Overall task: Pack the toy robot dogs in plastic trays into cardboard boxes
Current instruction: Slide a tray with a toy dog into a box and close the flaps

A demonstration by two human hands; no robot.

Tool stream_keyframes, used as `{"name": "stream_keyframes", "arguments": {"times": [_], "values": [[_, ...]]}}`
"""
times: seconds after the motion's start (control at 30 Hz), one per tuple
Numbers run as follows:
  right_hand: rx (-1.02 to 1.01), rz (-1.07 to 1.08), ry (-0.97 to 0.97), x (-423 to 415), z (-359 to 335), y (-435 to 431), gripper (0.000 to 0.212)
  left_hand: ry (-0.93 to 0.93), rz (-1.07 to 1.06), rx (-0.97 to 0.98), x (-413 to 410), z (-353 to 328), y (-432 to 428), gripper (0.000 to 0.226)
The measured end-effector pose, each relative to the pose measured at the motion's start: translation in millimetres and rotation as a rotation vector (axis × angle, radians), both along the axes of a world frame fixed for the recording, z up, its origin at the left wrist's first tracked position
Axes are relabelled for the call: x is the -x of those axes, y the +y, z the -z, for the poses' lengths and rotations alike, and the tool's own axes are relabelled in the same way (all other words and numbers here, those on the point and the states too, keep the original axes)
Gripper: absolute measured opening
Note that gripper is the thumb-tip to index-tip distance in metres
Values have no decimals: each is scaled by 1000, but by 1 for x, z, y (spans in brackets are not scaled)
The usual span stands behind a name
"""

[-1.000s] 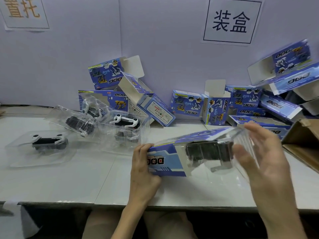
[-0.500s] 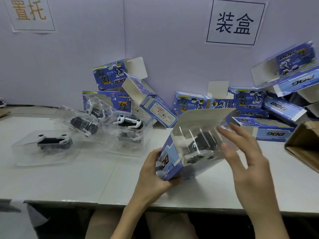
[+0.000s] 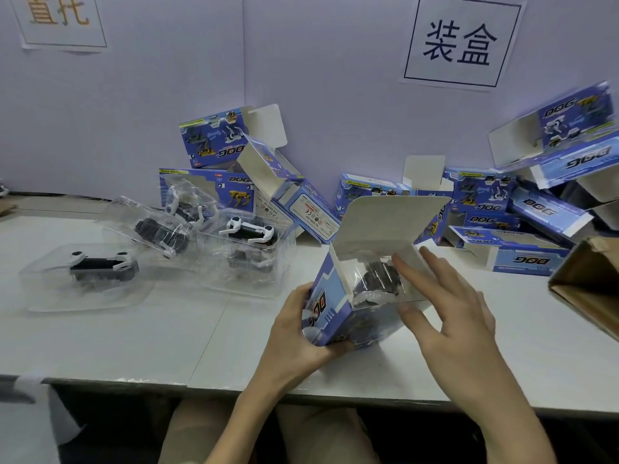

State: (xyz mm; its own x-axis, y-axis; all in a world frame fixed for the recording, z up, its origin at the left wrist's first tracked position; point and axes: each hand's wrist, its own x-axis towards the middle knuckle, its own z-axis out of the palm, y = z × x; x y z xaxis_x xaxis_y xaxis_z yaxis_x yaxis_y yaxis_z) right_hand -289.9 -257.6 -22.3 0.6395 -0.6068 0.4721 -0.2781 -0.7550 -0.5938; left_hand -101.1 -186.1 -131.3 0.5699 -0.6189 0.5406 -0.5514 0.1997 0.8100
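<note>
My left hand (image 3: 294,333) grips the bottom corner of a blue cardboard box (image 3: 330,309) tilted with its open end up and its white lid flap (image 3: 388,219) raised. Inside the opening sits a clear plastic tray with a black toy robot dog (image 3: 380,277). My right hand (image 3: 449,313) has straight fingers pressing on the tray and the box's inner side flap. Several more trays with dogs lie on the white table to the left: one flat (image 3: 97,269), one tilted (image 3: 160,232), one stacked (image 3: 251,242).
A heap of empty blue boxes (image 3: 495,209) with open flaps lies along the back wall. A brown carton (image 3: 589,283) juts in at the right edge. The table's front edge (image 3: 134,380) runs just above my knees.
The box has turned from lying sideways to standing with its open end up. The tray has slid deeper inside, and my right hand now presses at the opening.
</note>
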Motion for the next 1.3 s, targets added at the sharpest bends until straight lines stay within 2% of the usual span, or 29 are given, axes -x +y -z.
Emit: {"name": "stream_keyframes", "arguments": {"times": [0.1, 0.2, 0.27, 0.33, 0.4, 0.47, 0.63, 0.8, 1.0, 1.17, 1.23, 1.3], "values": [[-14, 0, -19, 3, -6, 4, 63, -2, 0, -8, -1, 2, -1, 81], [16, -77, -233, 9, -18, 11, 70, -1, 15, -13, 0, 1, -1, 81], [48, -166, -268, 8, -27, 12, 75, -1, 24, -20, -1, 2, -2, 81], [92, -180, -163, -2, -33, 7, 73, -7, 16, -26, -1, 2, -1, 82], [156, -155, 28, -18, -31, 0, 71, -21, -4, -31, -3, 2, -1, 81], [212, -129, 167, -31, -22, -7, 78, -10, -6, -47, -6, 2, -1, 81], [291, -139, 293, -44, -11, -22, 84, 69, 27, -81, -11, 4, -3, 82], [361, -157, 417, -52, -17, -32, 81, 128, 64, -78, -12, 4, -3, 78], [340, -195, 542, -80, -36, -41, 74, 219, 61, -114, -12, 3, -3, 82], [282, -227, 594, -89, -47, -49, 68, 177, 22, -152, -5, -2, -4, 89], [291, -226, 601, -88, -47, -49, 68, 75, -129, -49, -1, -14, -4, 93], [311, -222, 597, -88, -46, -49, 67, -96, -310, 163, 1, -33, -5, 80]]}}
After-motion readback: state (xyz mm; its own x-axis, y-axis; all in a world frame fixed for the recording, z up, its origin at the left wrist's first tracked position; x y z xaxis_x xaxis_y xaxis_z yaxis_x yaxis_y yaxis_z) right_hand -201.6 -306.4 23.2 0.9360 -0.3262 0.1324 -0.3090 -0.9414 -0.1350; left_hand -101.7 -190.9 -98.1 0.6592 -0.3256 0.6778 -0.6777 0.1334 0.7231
